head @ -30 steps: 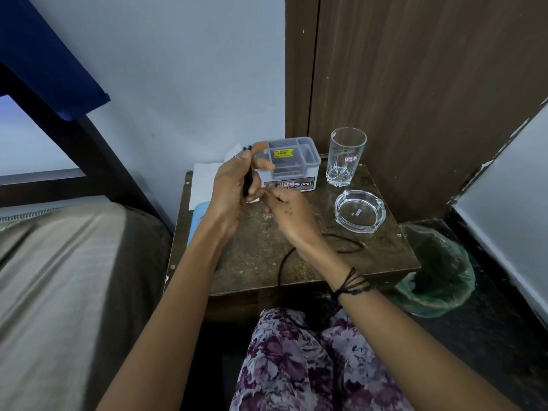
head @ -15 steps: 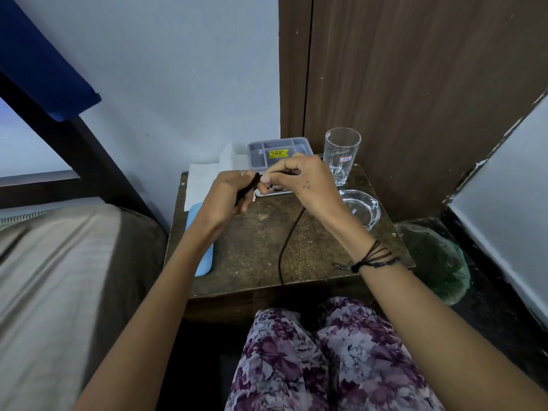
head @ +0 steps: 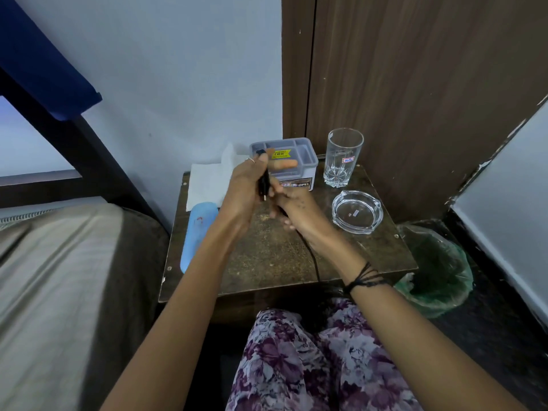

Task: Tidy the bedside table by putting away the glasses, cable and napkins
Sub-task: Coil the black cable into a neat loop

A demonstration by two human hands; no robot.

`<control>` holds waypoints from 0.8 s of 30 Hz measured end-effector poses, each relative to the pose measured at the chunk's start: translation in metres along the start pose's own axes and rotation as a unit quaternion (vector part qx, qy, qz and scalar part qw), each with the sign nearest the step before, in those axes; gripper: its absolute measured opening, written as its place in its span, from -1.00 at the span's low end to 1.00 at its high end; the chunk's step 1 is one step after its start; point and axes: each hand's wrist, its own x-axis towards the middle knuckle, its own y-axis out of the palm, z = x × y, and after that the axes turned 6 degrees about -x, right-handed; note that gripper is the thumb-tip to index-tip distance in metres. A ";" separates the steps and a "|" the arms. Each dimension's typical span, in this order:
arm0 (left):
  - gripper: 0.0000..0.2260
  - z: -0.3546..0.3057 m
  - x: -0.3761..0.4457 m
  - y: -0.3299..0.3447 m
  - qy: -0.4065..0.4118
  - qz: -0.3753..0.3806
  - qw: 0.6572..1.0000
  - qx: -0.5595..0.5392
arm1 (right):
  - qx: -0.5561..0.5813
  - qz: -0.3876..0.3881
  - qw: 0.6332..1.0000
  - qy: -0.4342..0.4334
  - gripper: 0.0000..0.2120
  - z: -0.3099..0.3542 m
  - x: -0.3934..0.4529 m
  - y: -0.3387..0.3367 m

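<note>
- Two hands raised together over a worn wooden bedside table (head: 267, 256), a black cable (head: 314, 259) between them.
- Left hand (head: 246, 188): fingers curled round a gathered black bundle of the cable, held upright, one finger stretched out toward the box behind.
- Right hand (head: 296, 206): just beside the left, lower, fingers curled on the cable's running length; exact grip partly hidden by the left hand.
- Cable trailing from the right hand down across the tabletop and over the front edge, toward the floral-print lap.
- Grey plastic organiser box (head: 302, 155) with a yellow price sticker at the back of the table, against the wall.
- Clear drinking glass (head: 344, 157) upright just to the right of the box; glass ashtray (head: 357, 212) in front of it, near the right hand.
- White napkins (head: 204, 185) at the back left corner, partly over the edge; light blue case (head: 195, 232) lying along the left edge, in front of the napkins.
- Green-lined waste bin (head: 439, 271) on the floor to the right of the table; bed to the left.
</note>
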 end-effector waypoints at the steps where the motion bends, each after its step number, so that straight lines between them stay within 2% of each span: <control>1: -0.73 0.002 0.002 0.000 0.005 -0.026 0.998 0.054 | -0.038 0.008 0.999 -0.003 -0.64 0.000 -0.003 -0.002; 3: -0.72 0.009 0.005 -0.005 0.012 -0.064 0.984 0.168 | -0.123 0.003 0.992 -0.034 -0.59 0.001 -0.008 -0.008; 6: -0.76 0.016 0.003 -0.016 0.025 -0.049 0.937 0.346 | -0.150 -0.019 0.987 -0.059 -0.85 0.006 -0.011 -0.022; 8: -0.78 0.015 -0.004 -0.017 0.012 -0.022 0.933 0.360 | -0.148 -0.048 0.985 -0.077 -0.87 0.009 -0.009 -0.033; 11: -0.70 0.011 -0.013 -0.012 -0.023 0.026 0.972 0.234 | -0.137 -0.097 0.980 -0.110 -0.91 0.011 -0.003 -0.044; 13: -0.62 0.005 -0.016 -0.009 -0.026 0.033 0.985 0.170 | -0.099 -0.109 0.983 -0.110 -0.89 0.011 0.002 -0.045; 16: -0.61 -0.004 -0.015 -0.009 -0.028 0.042 0.995 0.085 | 0.007 -0.114 0.988 -0.105 -0.87 0.007 0.005 -0.039; 19: -0.61 -0.006 -0.016 -0.010 -0.051 0.066 0.995 -0.054 | 0.051 -0.119 0.987 -0.096 -0.84 0.003 0.002 -0.027; 22: -0.63 -0.004 -0.016 -0.006 -0.048 0.065 0.979 -0.187 | 0.007 -0.117 0.991 -0.068 -0.71 -0.006 0.000 -0.009; 24: -0.66 -0.002 -0.014 -0.002 -0.021 0.058 0.981 -0.182 | -0.057 -0.087 0.993 -0.062 -0.72 -0.013 -0.004 0.001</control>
